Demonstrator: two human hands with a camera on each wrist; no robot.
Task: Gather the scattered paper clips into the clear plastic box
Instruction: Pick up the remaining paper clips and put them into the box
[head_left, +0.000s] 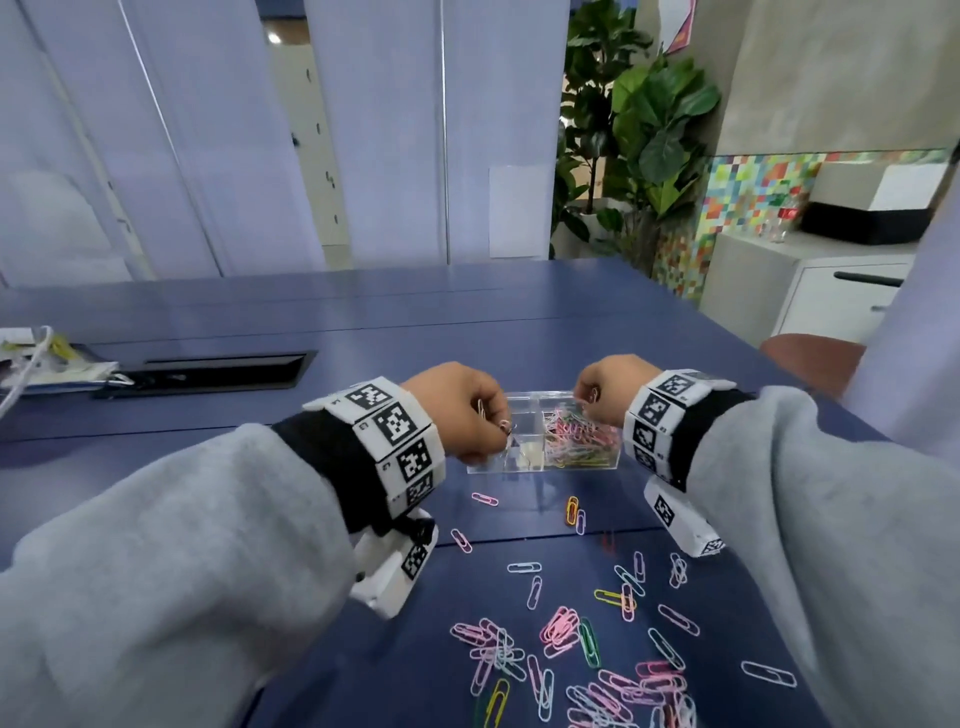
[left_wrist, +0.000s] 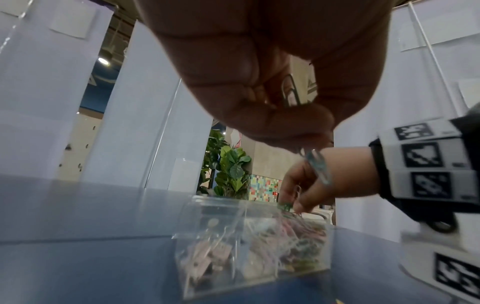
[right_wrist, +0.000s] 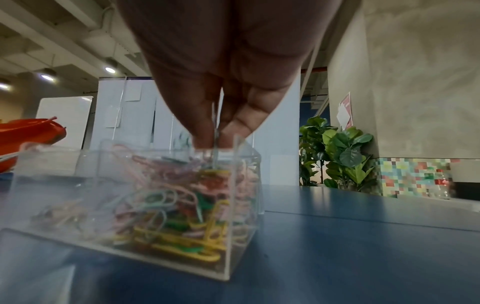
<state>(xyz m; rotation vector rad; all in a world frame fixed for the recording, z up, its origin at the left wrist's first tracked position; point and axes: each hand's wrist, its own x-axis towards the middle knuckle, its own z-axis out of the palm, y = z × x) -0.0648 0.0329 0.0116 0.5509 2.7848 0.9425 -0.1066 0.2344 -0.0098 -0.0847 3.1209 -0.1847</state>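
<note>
A clear plastic box (head_left: 524, 464) (left_wrist: 309, 275) (right_wrist: 233, 257) stands on the blue table, its right half piled with coloured paper clips (head_left: 576, 436) (right_wrist: 182, 205). My left hand (head_left: 467, 410) (left_wrist: 259, 102) hovers over the box's left end with its fingers curled round a few clips (head_left: 482, 408) (left_wrist: 291, 90). My right hand (head_left: 605, 387) (right_wrist: 221, 115) (left_wrist: 306, 185) hangs over the right end and pinches a clip (right_wrist: 216, 131) just above the pile. Many loose clips (head_left: 561, 634) lie scattered on the table nearer to me.
A black cable slot (head_left: 208, 371) is cut into the blue table (head_left: 363, 322) at left, with papers and a cord (head_left: 36, 358) beside it. White partitions stand behind. A leafy plant (head_left: 639, 150) and a cabinet (head_left: 810, 291) are at back right.
</note>
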